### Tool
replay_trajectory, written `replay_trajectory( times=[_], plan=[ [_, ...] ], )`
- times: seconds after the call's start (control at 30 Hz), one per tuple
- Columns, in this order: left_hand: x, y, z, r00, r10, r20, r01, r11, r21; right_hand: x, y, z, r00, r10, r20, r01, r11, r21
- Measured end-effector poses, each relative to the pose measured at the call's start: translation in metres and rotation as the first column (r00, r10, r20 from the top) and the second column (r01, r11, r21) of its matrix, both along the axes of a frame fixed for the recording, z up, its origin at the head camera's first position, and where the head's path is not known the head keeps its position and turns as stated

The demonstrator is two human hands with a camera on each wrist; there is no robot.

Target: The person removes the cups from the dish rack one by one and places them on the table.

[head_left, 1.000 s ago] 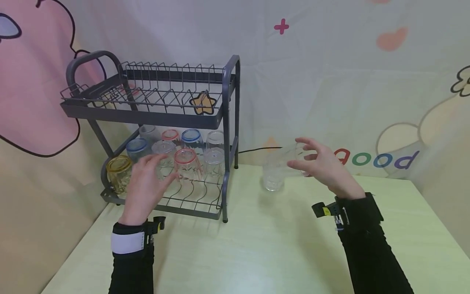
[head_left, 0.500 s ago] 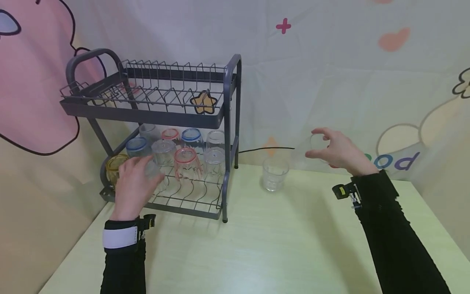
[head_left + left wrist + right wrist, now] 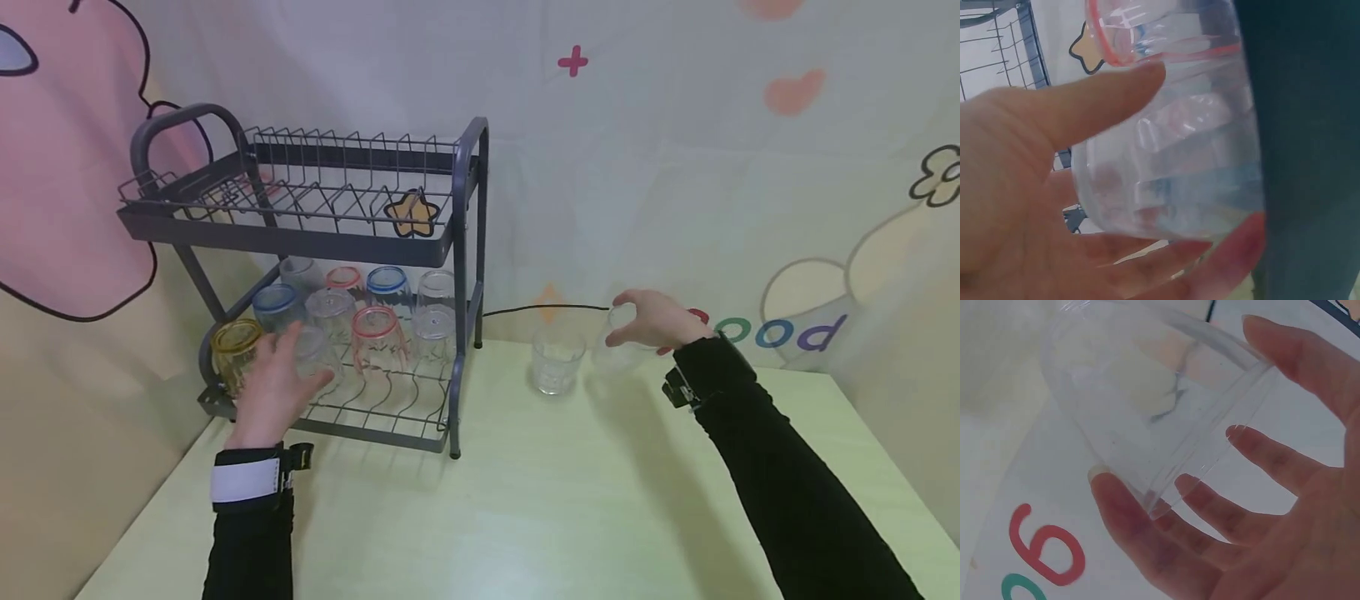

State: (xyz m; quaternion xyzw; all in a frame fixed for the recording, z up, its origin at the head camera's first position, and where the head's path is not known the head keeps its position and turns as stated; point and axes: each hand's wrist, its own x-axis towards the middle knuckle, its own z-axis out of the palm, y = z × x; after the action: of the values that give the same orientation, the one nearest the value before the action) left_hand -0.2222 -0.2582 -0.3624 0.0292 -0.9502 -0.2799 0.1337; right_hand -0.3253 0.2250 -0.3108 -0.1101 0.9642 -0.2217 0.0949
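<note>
Currently, I note right hand (image 3: pixel 655 319) gripping tumbler (image 3: pixel 1141 394), just right of upright glass (image 3: pixel 557 365); left hand (image 3: pixel 270 390) grips clear cup (image 3: pixel 1175 165).

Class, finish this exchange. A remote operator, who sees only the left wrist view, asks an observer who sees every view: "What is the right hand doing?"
Observer: The right hand is holding a clear glass.

Operator: Does anything stand on the table near it?

Observer: Yes, a second glass, also clear, stands upright on the table.

Operator: I see only bits of wire and frame. How many tiers does the rack have?

Observer: The rack has two tiers, one above the other.
</note>
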Motion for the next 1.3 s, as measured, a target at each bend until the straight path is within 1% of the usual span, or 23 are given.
replay_trajectory(
  times=[0.17,0.23,0.4,0.47,0.57,0.7,0.77,0.9,1.03,1.13,1.3],
  plan=[
    [-0.004,0.002,-0.004,1.0,0.004,0.029,-0.004,1.0,0.007,-0.004,-0.009,-0.015,1.0,-0.006,0.001,0.006,0.999,0.035],
    [-0.005,0.003,-0.005,1.0,0.005,0.02,-0.005,1.0,0.001,-0.005,-0.013,-0.02,1.0,-0.006,0.005,0.006,0.999,0.041],
    [-0.004,0.002,-0.009,0.999,0.028,0.018,-0.028,0.999,-0.017,-0.009,-0.025,-0.03,0.999,-0.001,0.034,-0.001,0.998,0.061],
    [-0.003,0.0,-0.01,0.999,0.037,0.031,-0.036,0.999,-0.021,-0.01,-0.028,-0.033,0.999,0.007,0.049,-0.01,0.998,0.069],
    [-0.006,0.001,-0.01,0.999,0.036,0.025,-0.036,0.999,0.001,-0.012,-0.027,-0.035,0.999,0.01,0.05,-0.014,0.997,0.077],
    [-0.011,0.005,-0.009,0.999,0.039,-0.006,-0.039,0.998,0.045,-0.013,-0.025,-0.034,0.999,0.005,0.035,-0.008,0.996,0.084],
    [-0.012,0.005,-0.009,0.999,0.043,-0.002,-0.043,0.998,0.052,-0.013,-0.025,-0.036,1.0,0.008,0.024,-0.01,0.996,0.086],
    [-0.011,0.003,-0.009,0.999,0.044,0.021,-0.045,0.998,0.046,-0.013,-0.028,-0.038,0.999,0.003,0.034,-0.006,0.996,0.09],
    [-0.009,0.0,-0.007,0.999,0.045,0.022,-0.046,0.998,0.044,-0.013,-0.032,-0.036,0.999,-0.008,0.045,0.004,0.996,0.093],
    [-0.007,-0.001,-0.005,0.999,0.05,0.019,-0.051,0.998,0.046,-0.014,-0.034,-0.035,0.999,-0.006,0.039,0.003,0.996,0.093],
    [-0.004,-0.004,-0.003,0.998,0.047,0.043,-0.049,0.998,0.046,-0.015,-0.037,-0.037,1.0,0.007,0.024,-0.01,0.992,0.123]
  ],
)
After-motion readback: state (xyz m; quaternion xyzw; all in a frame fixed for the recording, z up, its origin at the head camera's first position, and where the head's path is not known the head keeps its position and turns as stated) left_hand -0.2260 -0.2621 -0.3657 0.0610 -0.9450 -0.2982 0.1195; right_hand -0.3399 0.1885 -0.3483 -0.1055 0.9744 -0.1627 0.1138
